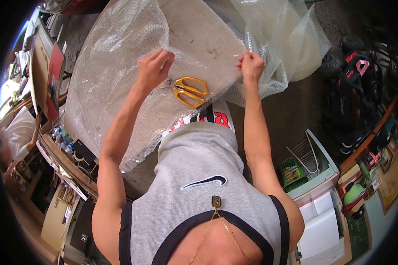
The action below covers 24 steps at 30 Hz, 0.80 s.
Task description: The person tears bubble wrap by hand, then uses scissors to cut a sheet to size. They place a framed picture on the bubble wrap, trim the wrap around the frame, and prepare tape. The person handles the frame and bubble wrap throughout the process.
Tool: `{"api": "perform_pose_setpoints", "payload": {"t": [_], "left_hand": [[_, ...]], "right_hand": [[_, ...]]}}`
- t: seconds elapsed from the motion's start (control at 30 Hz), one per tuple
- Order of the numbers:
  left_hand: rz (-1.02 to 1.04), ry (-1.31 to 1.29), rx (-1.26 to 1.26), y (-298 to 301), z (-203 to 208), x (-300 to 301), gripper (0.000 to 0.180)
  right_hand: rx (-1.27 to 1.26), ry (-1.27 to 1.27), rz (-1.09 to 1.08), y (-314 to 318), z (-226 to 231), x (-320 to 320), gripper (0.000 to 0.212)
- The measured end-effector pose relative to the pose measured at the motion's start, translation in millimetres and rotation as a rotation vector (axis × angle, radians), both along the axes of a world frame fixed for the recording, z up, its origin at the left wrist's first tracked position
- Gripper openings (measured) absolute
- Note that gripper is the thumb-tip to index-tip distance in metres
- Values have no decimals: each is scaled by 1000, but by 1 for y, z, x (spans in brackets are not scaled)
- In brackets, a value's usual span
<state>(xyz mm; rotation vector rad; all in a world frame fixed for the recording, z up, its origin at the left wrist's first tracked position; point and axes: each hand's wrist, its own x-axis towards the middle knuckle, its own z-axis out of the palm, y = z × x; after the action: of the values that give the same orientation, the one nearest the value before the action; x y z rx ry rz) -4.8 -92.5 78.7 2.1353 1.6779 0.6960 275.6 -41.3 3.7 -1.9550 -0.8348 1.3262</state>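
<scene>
Clear bubble wrap (115, 75) drapes over a pale, worn tabletop (208, 37) and hangs past its right side. My left hand (156, 66) is closed, its fingers curled at the wrap's raised edge; the fingertips are partly hidden. Over the table's right edge, my right hand (251, 64) is closed in a pinch on the loose bubble wrap there. A pair of scissors (190, 91) with yellow handles lies on the wrap between my hands, close to my left wrist. Its blades point toward that wrist and are partly covered.
At the right stands a black and red wheeled vehicle (356, 84). A green basket (292, 172) and a wire rack (306, 154) sit in a pale open cabinet near my right elbow. Boards and shelves line the left, where another person (20, 132) in white is blurred.
</scene>
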Motion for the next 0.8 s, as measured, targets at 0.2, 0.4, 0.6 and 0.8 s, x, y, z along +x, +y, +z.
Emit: {"api": "perform_pose_setpoints", "payload": {"t": [0.2, 0.4, 0.6, 0.8], "left_hand": [[34, -132, -182, 12, 3, -4, 30], [123, -817, -492, 18, 7, 50, 39], [580, -1652, -773, -3, 16, 105, 37], [747, -1595, -749, -6, 3, 66, 37]], "right_hand": [[143, -7, -198, -12, 24, 52, 18], [489, 180, 23, -28, 75, -1, 14], [931, -296, 457, -38, 102, -68, 15], [467, 294, 446, -19, 88, -79, 24]]}}
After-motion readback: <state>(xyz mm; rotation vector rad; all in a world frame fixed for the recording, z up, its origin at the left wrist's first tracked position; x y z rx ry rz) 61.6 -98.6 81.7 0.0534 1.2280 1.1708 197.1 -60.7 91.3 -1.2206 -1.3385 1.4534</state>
